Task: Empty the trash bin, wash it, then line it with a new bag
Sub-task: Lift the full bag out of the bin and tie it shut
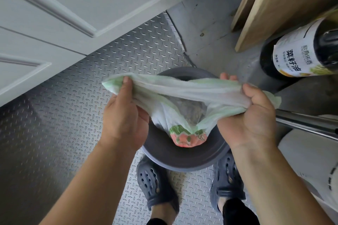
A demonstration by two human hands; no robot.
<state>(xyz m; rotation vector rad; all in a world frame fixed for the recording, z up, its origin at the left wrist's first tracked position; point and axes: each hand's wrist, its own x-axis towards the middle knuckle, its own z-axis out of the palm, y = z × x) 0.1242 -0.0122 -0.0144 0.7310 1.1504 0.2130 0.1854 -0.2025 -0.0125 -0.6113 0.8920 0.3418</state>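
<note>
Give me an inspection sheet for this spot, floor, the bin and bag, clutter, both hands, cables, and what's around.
Surface: metal tread-plate floor, grey tile beyond.
Job's things: grey trash bin on the floor; pale green bag holding waste, lifted above the bin.
Clutter: large oil bottle beside the bin.
Grippers: left hand grips the bag's left end; right hand grips its right end.
Cables: nothing seen.
Surroundings: white cabinet doors, wooden boards, person's dark clogs by the bin.
</note>
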